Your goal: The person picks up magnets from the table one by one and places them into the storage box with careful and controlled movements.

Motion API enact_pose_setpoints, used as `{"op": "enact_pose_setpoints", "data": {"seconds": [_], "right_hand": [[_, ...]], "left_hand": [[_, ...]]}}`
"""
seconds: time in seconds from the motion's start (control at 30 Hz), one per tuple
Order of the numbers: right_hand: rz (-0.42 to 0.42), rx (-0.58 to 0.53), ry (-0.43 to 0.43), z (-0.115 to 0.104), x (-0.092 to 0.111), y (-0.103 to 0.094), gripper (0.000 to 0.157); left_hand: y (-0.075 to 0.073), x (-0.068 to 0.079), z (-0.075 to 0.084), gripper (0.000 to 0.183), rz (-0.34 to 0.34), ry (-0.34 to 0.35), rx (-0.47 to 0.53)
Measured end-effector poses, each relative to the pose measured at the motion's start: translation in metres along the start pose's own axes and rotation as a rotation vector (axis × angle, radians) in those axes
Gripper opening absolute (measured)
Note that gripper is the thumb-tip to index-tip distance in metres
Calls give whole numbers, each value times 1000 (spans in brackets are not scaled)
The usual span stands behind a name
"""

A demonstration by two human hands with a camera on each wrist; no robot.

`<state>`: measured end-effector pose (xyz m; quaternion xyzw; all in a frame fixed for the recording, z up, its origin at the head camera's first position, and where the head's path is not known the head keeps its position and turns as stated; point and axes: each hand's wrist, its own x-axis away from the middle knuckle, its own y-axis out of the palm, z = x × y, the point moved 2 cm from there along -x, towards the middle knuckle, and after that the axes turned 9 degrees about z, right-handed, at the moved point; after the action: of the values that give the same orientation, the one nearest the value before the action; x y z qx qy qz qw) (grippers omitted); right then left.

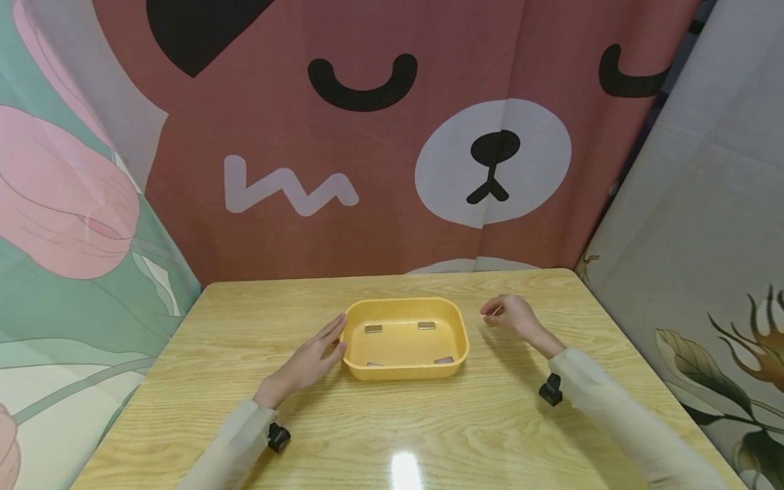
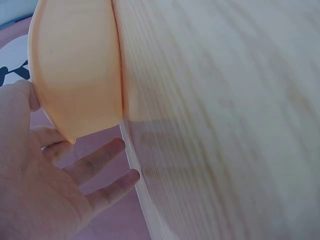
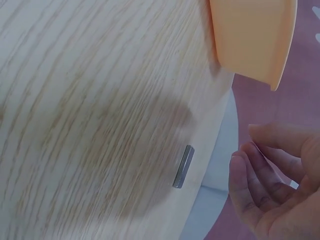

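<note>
A yellow rectangular tray (image 1: 404,373) sits on the wooden table. Several small flat metallic pieces (image 1: 427,326) lie spread out inside it. Against the tray's left side rests my left hand (image 1: 309,361), its fingers mostly straight and its thumb near the front left corner. In the left wrist view, thumb and index finger touch the orange-looking tray wall (image 2: 75,65). My right hand (image 1: 514,316) hovers right of the tray, fingers loosely bent, nothing visible in them. In the right wrist view, a small metal bar (image 3: 183,167) lies on the table close to that hand; the head view hides it.
The pale wooden table (image 1: 404,415) ends at a brown curtain (image 1: 294,245) with a bear face. Patterned cloth hangs on both sides. A small black camera is strapped at each wrist.
</note>
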<state>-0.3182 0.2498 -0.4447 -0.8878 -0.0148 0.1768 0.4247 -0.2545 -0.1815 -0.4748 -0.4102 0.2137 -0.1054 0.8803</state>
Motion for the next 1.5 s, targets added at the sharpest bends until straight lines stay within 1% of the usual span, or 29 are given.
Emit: {"op": "enact_pose_setpoints", "data": {"seconds": [0.27,0.6,0.9,1.13,1.3,1.5], "right_hand": [[3,42,7,7,-1,0,12],[-14,57,17,15,0,0,14],[-36,62,29,27,-2,0,16],[-66,41,33,28,0,0,20],[-83,65,17,30,1,2,20],[-80,99,14,32,1,2,18]], "left_hand": [[2,-1,-2,62,-3,-2,-12],[3,-1,-1,62,-2,-2,-12],[2,-1,0,61,-1,-2,-16],[1,-1,0,61,7,-4,-11],[0,0,1,61,9,-1,-8],[1,-1,1,61,8,2,-8]]}}
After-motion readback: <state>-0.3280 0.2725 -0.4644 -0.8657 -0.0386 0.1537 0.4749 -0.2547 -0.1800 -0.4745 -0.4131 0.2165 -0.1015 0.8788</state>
